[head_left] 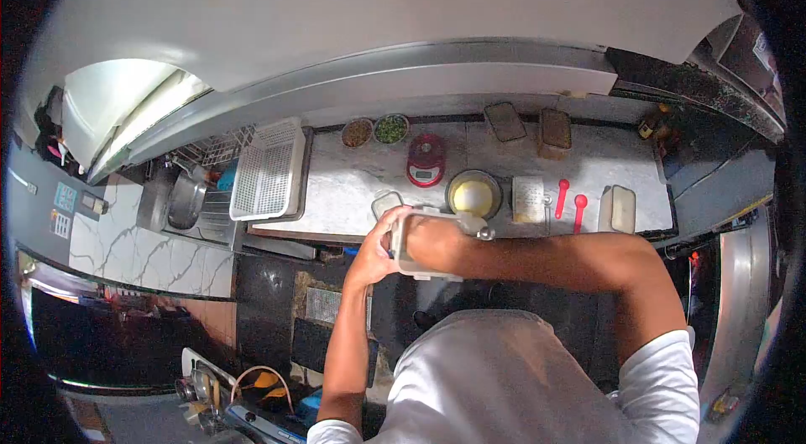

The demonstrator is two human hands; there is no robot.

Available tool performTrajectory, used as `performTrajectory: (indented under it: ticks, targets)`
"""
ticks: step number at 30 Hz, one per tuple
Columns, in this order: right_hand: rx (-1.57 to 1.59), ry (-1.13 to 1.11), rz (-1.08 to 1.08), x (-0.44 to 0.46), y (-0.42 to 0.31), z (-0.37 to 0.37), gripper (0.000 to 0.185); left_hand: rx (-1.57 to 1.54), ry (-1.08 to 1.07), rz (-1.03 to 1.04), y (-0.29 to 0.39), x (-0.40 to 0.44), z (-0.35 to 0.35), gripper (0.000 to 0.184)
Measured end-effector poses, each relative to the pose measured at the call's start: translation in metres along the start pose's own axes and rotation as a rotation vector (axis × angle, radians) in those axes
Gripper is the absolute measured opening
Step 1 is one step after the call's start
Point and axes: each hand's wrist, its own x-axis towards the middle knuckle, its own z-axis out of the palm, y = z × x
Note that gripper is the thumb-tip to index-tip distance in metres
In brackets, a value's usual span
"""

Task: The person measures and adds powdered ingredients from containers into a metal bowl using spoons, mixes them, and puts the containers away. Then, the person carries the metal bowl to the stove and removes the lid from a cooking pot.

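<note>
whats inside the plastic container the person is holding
The right hand reaches into the plastic container, which the left hand holds by its side. Whatever lies beneath the right hand is covered, so the contents cannot be told.

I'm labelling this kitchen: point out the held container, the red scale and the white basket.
Held container (429, 276): head view, lower rim.
Red scale (426, 159): head view, red body.
White basket (266, 175): head view, inner mesh.

Right hand (432, 244) partly hidden in container (405, 265)
</note>
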Motion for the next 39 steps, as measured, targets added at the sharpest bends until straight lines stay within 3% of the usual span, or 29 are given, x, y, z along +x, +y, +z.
performTrajectory:
  ticks: [1, 3, 5, 6, 11, 13, 15, 16, 17, 19, 20, 24, 26, 29, 30, 32, 35, 36, 38, 39]
  targets:
    - [-0.012, 0.173, -0.213, 0.001, 0.001, 0.004, 0.021, 0.069, -0.045, 0.079, 0.000, 0.002, 0.000, 0.114]
    - [0.030, 0.130, -0.199, -0.005, -0.001, -0.016, 0.024, 0.058, -0.057, 0.054, 0.004, 0.000, -0.002, 0.115]
    - [-0.067, -0.478, -0.160, -0.006, 0.003, -0.035, 0.022, 0.007, -0.017, -0.074, 0.007, -0.005, -0.005, 0.115]
    - [-0.067, -0.479, -0.168, -0.009, 0.003, -0.035, 0.022, 0.008, -0.009, -0.075, 0.009, -0.005, -0.008, 0.115]
    - [-0.194, 0.015, 0.016, -0.011, -0.006, -0.017, 0.023, 0.155, -0.102, 0.086, 0.015, 0.009, -0.017, 0.113]
    - [-0.202, -0.050, 0.091, -0.012, -0.001, 0.008, 0.028, 0.240, -0.138, 0.131, 0.017, 0.013, -0.020, 0.112]
    - [-0.172, -0.522, 0.082, -0.008, 0.001, -0.003, 0.031, 0.280, -0.144, 0.090, 0.009, 0.012, -0.023, 0.110]
    - [-0.138, -0.534, -0.051, -0.010, 0.007, -0.020, 0.031, 0.155, -0.093, 0.021, 0.003, 0.007, -0.021, 0.111]
    - [-0.131, -0.532, -0.035, -0.008, 0.008, -0.019, 0.031, 0.155, -0.110, 0.019, -0.002, 0.004, -0.020, 0.111]
    - [-0.095, -0.173, 0.009, 0.004, 0.007, -0.018, 0.028, -0.161, 0.025, -0.084, -0.014, 0.004, -0.020, 0.114]
    - [-0.105, -0.103, 0.087, 0.008, 0.001, -0.018, 0.026, -0.147, 0.048, -0.108, -0.014, 0.006, -0.021, 0.116]
    - [-0.151, -0.139, 0.039, 0.012, -0.005, -0.019, 0.025, -0.026, -0.029, -0.038, 0.002, 0.009, -0.015, 0.117]
    - [-0.046, 0.191, -0.151, 0.013, -0.005, -0.014, 0.021, -0.007, -0.038, -0.026, 0.002, 0.010, -0.015, 0.118]
    - [0.121, 0.242, -0.285, 0.012, 0.007, -0.011, 0.019, 0.066, -0.053, 0.036, -0.014, 0.008, -0.021, 0.120]
    - [0.122, 0.238, -0.285, 0.012, 0.010, -0.010, 0.019, -0.014, -0.060, -0.015, -0.011, 0.006, -0.019, 0.121]
    - [-0.111, -0.162, -0.398, 0.014, 0.019, -0.012, 0.020, -0.090, -0.070, -0.061, -0.005, 0.008, -0.016, 0.121]
    - [-0.262, -0.337, -0.346, 0.006, 0.010, -0.048, 0.021, -0.095, -0.023, -0.213, -0.009, 0.006, -0.019, 0.122]
    - [-0.259, -0.347, -0.358, 0.005, 0.008, -0.044, 0.021, -0.049, -0.042, -0.142, -0.014, 0.007, -0.024, 0.122]
    - [-0.033, -0.137, -0.094, 0.003, 0.002, -0.037, 0.021, -0.029, -0.049, -0.055, -0.010, 0.008, -0.023, 0.115]
    - [-0.033, -0.147, -0.115, 0.001, 0.003, -0.030, 0.021, -0.033, -0.026, -0.056, 0.001, 0.012, -0.022, 0.115]
